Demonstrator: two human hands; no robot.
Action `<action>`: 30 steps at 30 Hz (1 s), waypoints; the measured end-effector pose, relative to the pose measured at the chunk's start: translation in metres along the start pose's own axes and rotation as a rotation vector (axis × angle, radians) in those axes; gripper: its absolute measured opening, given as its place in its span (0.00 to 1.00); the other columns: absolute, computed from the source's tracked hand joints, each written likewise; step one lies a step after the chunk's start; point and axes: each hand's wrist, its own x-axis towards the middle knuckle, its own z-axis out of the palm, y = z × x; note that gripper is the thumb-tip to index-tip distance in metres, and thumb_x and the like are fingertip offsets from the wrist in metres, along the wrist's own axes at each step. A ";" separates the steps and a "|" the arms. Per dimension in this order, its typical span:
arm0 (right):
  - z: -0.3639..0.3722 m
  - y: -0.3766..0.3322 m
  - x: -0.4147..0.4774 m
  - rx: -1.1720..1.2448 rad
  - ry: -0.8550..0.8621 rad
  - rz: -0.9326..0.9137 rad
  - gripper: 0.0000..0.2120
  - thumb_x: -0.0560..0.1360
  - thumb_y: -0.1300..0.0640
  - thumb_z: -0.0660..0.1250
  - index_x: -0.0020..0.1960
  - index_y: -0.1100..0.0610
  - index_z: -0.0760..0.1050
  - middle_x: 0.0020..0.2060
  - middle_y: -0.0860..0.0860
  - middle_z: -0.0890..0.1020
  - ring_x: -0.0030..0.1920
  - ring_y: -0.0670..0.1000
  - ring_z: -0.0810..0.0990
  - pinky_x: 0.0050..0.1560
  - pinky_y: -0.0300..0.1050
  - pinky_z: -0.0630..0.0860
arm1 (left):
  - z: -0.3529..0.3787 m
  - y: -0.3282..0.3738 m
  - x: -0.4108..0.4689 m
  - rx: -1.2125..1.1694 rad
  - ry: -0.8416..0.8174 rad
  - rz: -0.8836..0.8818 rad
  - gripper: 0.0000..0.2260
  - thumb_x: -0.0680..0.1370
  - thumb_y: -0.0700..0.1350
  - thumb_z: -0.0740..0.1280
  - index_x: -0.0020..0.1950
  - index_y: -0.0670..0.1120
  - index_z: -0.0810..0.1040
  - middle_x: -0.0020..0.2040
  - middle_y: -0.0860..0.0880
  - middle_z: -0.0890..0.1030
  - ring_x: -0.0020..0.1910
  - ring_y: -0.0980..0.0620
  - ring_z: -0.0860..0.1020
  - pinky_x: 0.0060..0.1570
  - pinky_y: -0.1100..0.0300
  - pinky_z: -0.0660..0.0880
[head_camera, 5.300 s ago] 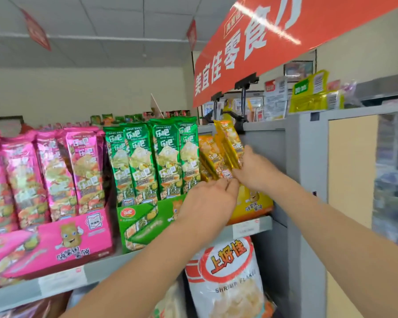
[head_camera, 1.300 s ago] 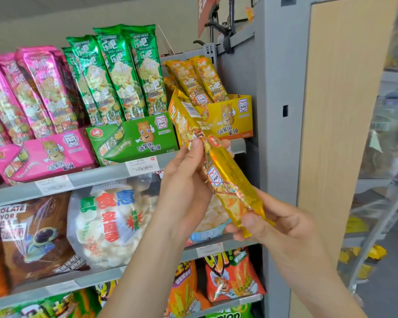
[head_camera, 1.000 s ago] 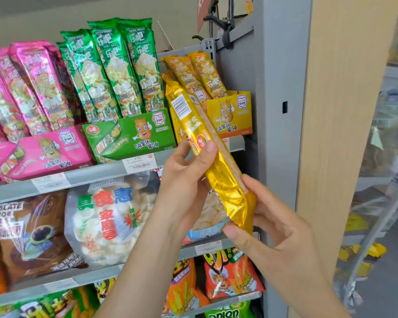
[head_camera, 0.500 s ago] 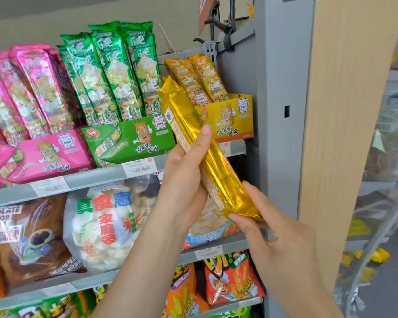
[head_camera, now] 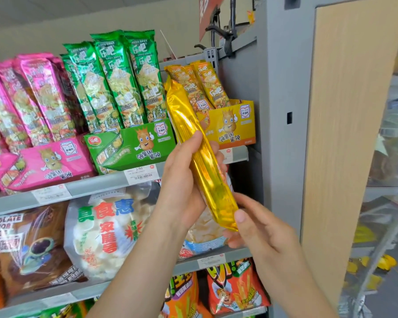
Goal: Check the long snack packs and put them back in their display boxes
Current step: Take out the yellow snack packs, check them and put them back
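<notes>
A long yellow snack pack [head_camera: 201,154] slants in front of the shelf, its plain gold side towards me. My left hand [head_camera: 182,180] grips its middle, thumb over the front. My right hand [head_camera: 255,223] holds its lower end, thumb on the bottom seal. Behind it the yellow display box [head_camera: 234,125] stands at the top shelf's right end with a few yellow packs [head_camera: 205,86] upright in it. A green display box [head_camera: 133,143] with green packs [head_camera: 115,79] and a pink display box [head_camera: 44,161] with pink packs [head_camera: 30,97] stand to the left.
A grey shelf upright [head_camera: 283,111] and a wood-faced end panel [head_camera: 349,134] rise just right of the yellow box. Large snack bags [head_camera: 101,230] fill the shelf below, orange bags [head_camera: 234,292] the one under that. An aisle opens at far right.
The pack was drawn out of the yellow box and lowered in front of the shelf. Over the last second both hands have turned it from its printed side to its plain gold side.
</notes>
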 end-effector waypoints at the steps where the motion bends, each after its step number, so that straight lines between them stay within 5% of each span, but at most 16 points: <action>1: -0.002 0.001 0.002 0.074 -0.032 0.052 0.21 0.69 0.40 0.65 0.61 0.40 0.75 0.49 0.41 0.85 0.47 0.44 0.84 0.41 0.35 0.79 | 0.000 0.001 0.000 -0.003 -0.017 0.004 0.15 0.73 0.52 0.67 0.57 0.47 0.78 0.33 0.49 0.76 0.28 0.53 0.74 0.28 0.62 0.73; 4: -0.004 -0.001 0.009 0.132 -0.086 0.122 0.26 0.59 0.44 0.73 0.58 0.44 0.79 0.47 0.46 0.85 0.47 0.45 0.84 0.46 0.41 0.80 | 0.001 0.003 0.004 0.080 0.022 0.050 0.16 0.71 0.58 0.68 0.50 0.48 0.83 0.35 0.48 0.79 0.30 0.53 0.77 0.30 0.62 0.76; 7: 0.000 -0.008 0.018 0.067 -0.105 0.066 0.20 0.61 0.53 0.78 0.48 0.33 0.83 0.44 0.45 0.85 0.45 0.44 0.83 0.43 0.34 0.78 | 0.006 0.008 0.011 0.349 0.082 0.146 0.22 0.64 0.65 0.70 0.47 0.50 0.85 0.38 0.47 0.82 0.33 0.53 0.79 0.32 0.60 0.77; 10: -0.001 -0.015 0.030 -0.121 -0.042 -0.029 0.24 0.62 0.57 0.81 0.45 0.30 0.80 0.43 0.47 0.84 0.44 0.44 0.82 0.45 0.39 0.79 | 0.012 0.016 0.019 0.465 0.046 0.252 0.22 0.68 0.64 0.69 0.51 0.48 0.83 0.45 0.46 0.85 0.41 0.50 0.82 0.41 0.55 0.80; 12: -0.002 -0.023 0.037 -0.238 0.039 -0.098 0.25 0.61 0.51 0.82 0.50 0.32 0.75 0.41 0.48 0.81 0.44 0.44 0.81 0.47 0.38 0.78 | 0.019 0.024 0.024 0.379 0.000 0.255 0.20 0.74 0.58 0.66 0.56 0.44 0.80 0.45 0.44 0.85 0.41 0.49 0.82 0.43 0.53 0.81; 15: 0.002 -0.035 0.046 -0.451 0.068 -0.184 0.27 0.62 0.33 0.70 0.59 0.33 0.69 0.46 0.41 0.76 0.50 0.40 0.77 0.49 0.36 0.76 | 0.030 0.037 0.029 0.111 -0.081 0.191 0.19 0.75 0.51 0.62 0.57 0.38 0.76 0.41 0.42 0.82 0.33 0.49 0.81 0.36 0.56 0.80; 18: 0.010 -0.052 0.058 -0.515 0.118 -0.283 0.30 0.67 0.28 0.58 0.68 0.32 0.59 0.55 0.34 0.69 0.56 0.35 0.72 0.51 0.33 0.74 | 0.035 0.046 0.032 0.034 -0.139 0.163 0.19 0.76 0.50 0.61 0.58 0.37 0.75 0.41 0.41 0.82 0.35 0.48 0.81 0.37 0.56 0.80; 21: 0.015 -0.070 0.073 -0.502 0.121 -0.353 0.35 0.69 0.31 0.54 0.74 0.32 0.50 0.58 0.33 0.72 0.56 0.37 0.74 0.52 0.38 0.75 | 0.041 0.053 0.036 0.067 -0.156 0.164 0.18 0.76 0.50 0.61 0.58 0.38 0.77 0.46 0.40 0.83 0.41 0.46 0.82 0.42 0.52 0.81; 26: 0.018 -0.089 0.089 -0.460 0.170 -0.404 0.34 0.71 0.29 0.51 0.73 0.42 0.59 0.51 0.41 0.82 0.50 0.44 0.81 0.50 0.51 0.78 | 0.043 0.066 0.053 0.510 -0.047 0.323 0.15 0.82 0.53 0.58 0.53 0.47 0.82 0.53 0.45 0.84 0.55 0.47 0.82 0.56 0.51 0.78; 30: 0.021 -0.095 0.102 -0.440 0.212 -0.425 0.23 0.74 0.33 0.53 0.67 0.39 0.61 0.52 0.42 0.80 0.50 0.45 0.80 0.48 0.53 0.79 | 0.041 0.080 0.069 0.550 -0.162 0.294 0.14 0.83 0.50 0.56 0.53 0.47 0.80 0.45 0.49 0.85 0.44 0.51 0.83 0.44 0.57 0.80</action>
